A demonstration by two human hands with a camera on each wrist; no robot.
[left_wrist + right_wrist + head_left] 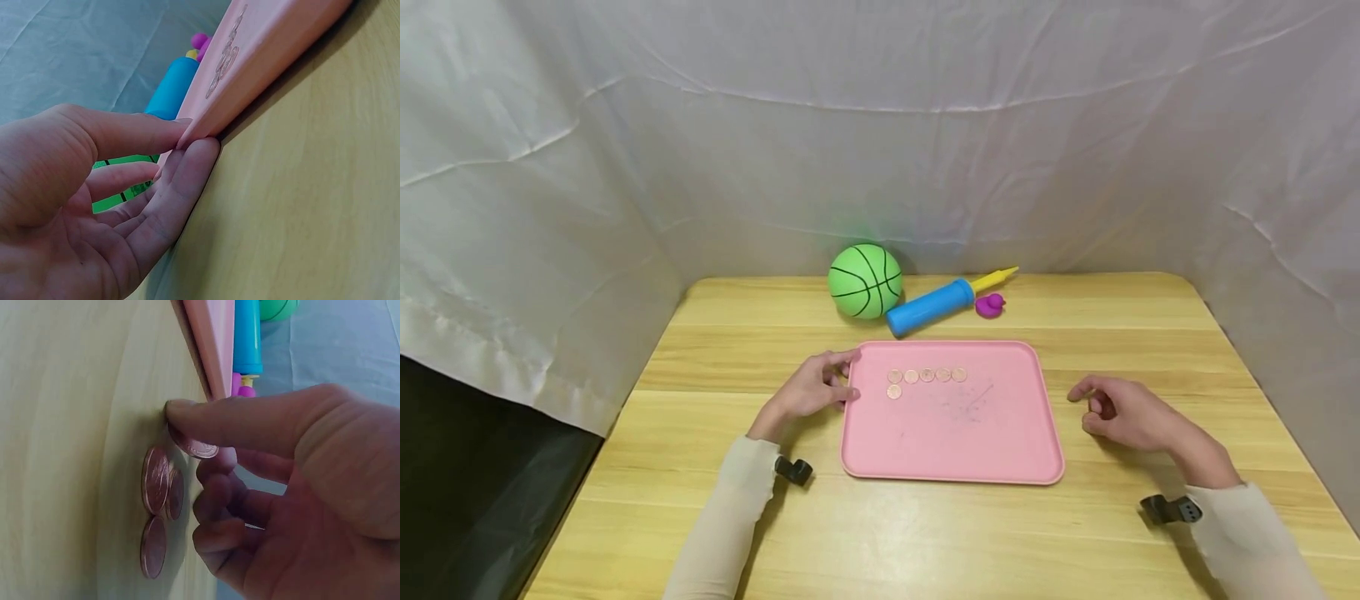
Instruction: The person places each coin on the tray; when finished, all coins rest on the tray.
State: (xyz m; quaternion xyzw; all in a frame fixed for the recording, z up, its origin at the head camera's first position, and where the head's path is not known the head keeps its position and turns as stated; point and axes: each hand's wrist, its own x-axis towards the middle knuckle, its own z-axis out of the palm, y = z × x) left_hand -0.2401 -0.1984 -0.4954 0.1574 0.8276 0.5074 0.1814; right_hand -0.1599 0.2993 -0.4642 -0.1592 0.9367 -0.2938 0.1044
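The wooden table [880, 533] carries everything. Near its middle sits the pink tray [951, 442], and along the table's far edge lie the green ball [865, 281], the blue pump [931, 307] and a small purple toy [990, 305].

My left hand [812, 390] is at the tray's left rim, near the far left corner. In the left wrist view my fingertips [197, 147] and thumb close on that rim and steady it; I hold nothing else with that hand.

My right hand [1123, 411] rests on the table well to the right of the tray's right edge. Its fingers curl, and between thumb and forefinger I pinch one copper coin [199, 448], tipped up on edge and just clear of the wood. Below it lie the loose coins [159, 500] flat on the table, three as far as I can tell, two of them overlapping; the head view hides them behind my hand.

On the tray, toward its far edge, stands a row of coins [927, 375], five side by side, with one more begun beneath the row's left end.

To do this pick well, I judge that I should keep the pinch on the coin's rim, lift straight up so I do not drag the overlapped pair, and keep the left hand firm so the tray does not slide.
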